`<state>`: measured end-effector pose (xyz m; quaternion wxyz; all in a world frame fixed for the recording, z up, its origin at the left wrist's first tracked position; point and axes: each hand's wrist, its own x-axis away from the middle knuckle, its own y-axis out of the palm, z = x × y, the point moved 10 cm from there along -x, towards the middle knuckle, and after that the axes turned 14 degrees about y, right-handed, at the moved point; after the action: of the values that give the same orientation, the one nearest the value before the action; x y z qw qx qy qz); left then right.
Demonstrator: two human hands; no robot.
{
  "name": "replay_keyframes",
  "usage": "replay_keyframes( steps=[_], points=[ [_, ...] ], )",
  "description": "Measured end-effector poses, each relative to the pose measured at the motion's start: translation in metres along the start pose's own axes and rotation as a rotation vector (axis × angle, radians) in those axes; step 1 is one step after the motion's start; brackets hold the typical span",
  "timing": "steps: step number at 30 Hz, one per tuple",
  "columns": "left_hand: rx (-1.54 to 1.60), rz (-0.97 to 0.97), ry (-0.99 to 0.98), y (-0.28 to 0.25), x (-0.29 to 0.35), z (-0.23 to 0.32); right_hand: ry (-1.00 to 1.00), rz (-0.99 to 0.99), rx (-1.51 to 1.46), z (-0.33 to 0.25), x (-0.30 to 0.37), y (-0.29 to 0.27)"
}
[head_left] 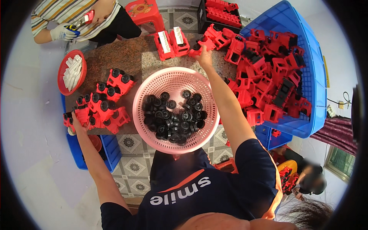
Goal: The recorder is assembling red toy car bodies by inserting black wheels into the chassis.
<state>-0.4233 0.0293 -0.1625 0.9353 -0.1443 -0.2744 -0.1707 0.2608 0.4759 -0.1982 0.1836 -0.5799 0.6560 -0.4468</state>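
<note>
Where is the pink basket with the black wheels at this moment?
In the head view, the pink basket sits at the table's near edge, in the centre, between the person's arms, with finished red toy cars on its left and the blue bin on its right.

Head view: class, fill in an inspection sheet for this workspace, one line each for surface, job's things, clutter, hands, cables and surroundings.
Surface: speckled reddish stone table, crowded.
Job's things: pink basket of black wheels at centre; wheeled red toy bodies on the left; blue crate heaped with bare red toy bodies on the right.
Clutter: red tray of white parts.
Hands: left hand on a wheeled body at the table's left edge; right hand grips a red body at the far edge.
Cables: one on the floor, far right.
Surroundings: a gloved co-worker's hand, red stool, tiled floor.
</note>
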Motion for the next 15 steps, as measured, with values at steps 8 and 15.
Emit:
replay_keyframes(
  steps=[8, 15],
  points=[
    [-0.084, -0.005, 0.459, -0.021, 0.01, 0.05, -0.203, 0.268, -0.375, -0.004, 0.082, -0.109],
    [-0.788, -0.587, 1.23, 0.213, 0.347, 0.022, 0.098, -0.175, -1.048, -0.029, 0.312, -0.144]
  ],
)
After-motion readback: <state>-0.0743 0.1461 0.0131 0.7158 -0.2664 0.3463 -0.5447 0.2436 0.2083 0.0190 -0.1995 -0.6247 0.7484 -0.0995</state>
